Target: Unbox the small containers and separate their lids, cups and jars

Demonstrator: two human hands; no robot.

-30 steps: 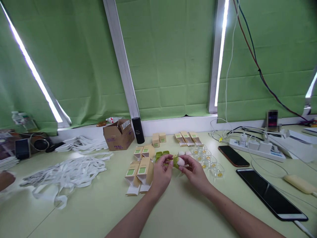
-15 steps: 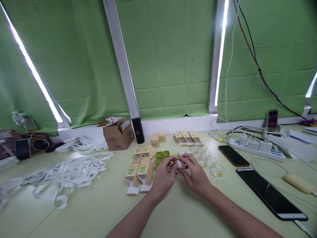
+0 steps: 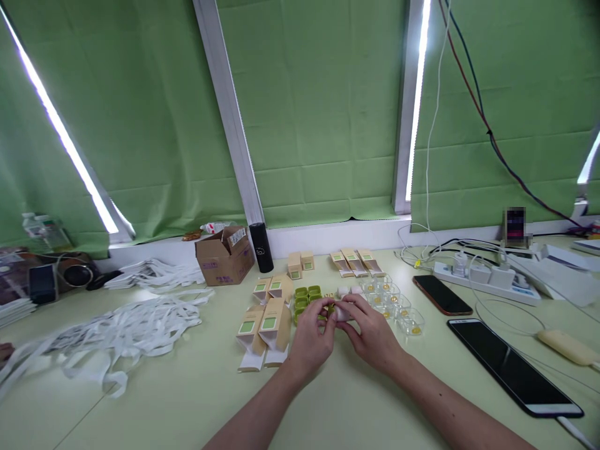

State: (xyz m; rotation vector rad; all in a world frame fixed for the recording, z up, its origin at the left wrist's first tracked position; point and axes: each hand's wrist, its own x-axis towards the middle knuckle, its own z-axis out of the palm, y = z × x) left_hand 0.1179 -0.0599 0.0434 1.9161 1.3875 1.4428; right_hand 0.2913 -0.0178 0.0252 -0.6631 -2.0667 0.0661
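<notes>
Above the middle of the table, my left hand point(image 3: 313, 331) and my right hand point(image 3: 372, 328) meet with fingertips pinched together. Between them is a small white rounded piece point(image 3: 341, 314), mostly covered by my right fingers. A small olive-green piece point(image 3: 330, 309) shows at my left fingertips; its exact kind is hidden. Just behind my left hand stand several small green square cups point(image 3: 307, 292). More white rounded pieces point(image 3: 349, 290) lie behind my right hand. To its right are several clear plastic cups point(image 3: 411, 322) with yellow centres.
Small kraft boxes point(image 3: 275, 322) with open flaps lie left of my hands. White ribbon point(image 3: 140, 328) is heaped at the left, where part of another person's hand point(image 3: 5, 351) shows. A carton point(image 3: 225, 259) and black cylinder point(image 3: 261, 247) stand behind. Phones point(image 3: 513, 365) and a power strip point(image 3: 487, 284) lie right.
My fingers have closed further over the white piece, so less of it shows. At the left edge another person's hand has appeared and the ribbon there has shifted.
</notes>
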